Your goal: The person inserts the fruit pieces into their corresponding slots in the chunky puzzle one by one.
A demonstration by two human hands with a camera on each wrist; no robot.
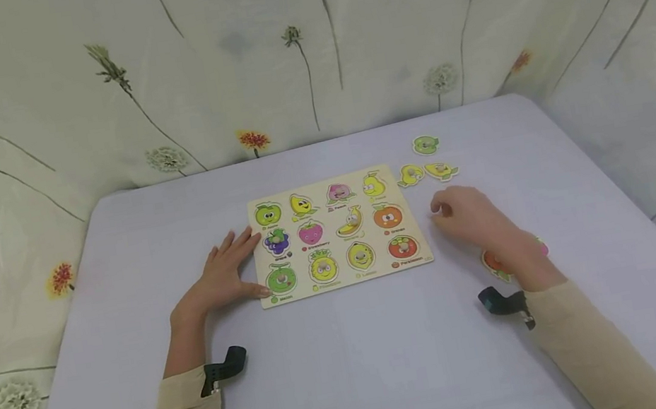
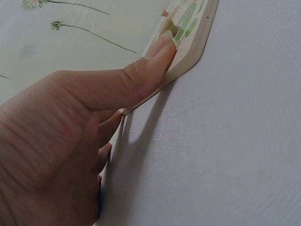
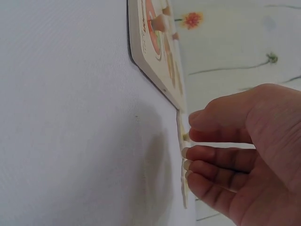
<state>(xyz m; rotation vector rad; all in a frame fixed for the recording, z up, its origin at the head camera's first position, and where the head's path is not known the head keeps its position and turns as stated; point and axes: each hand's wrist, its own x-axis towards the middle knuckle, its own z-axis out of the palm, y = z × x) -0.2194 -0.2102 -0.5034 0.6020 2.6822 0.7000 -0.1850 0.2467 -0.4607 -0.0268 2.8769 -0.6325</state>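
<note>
A wooden fruit peg puzzle board (image 1: 343, 284) lies on the table, printed with rows of fruit faces. Several fruits in it carry small knobs, such as the persimmon piece (image 3: 153, 28). My left hand (image 1: 220, 275) rests at the board's left edge with fingers extended. Its thumb (image 2: 160, 56) lies on top by the melon (image 1: 281, 280). To the right of the board hovers my right hand (image 1: 465, 215), fingers loosely bent, thumb tip close to the index fingertip and nothing visible between them. Just beyond it lie two yellow pieces, one pear-like (image 1: 410, 175), the other oval (image 1: 441, 171).
A green piece (image 1: 425, 145) lies behind the yellow ones. A red piece (image 1: 495, 264) and a pink piece (image 1: 543, 246) are partly hidden under my right forearm. A white cloth covers the table (image 1: 353, 365), and a flower-patterned curtain (image 1: 254, 66) hangs behind.
</note>
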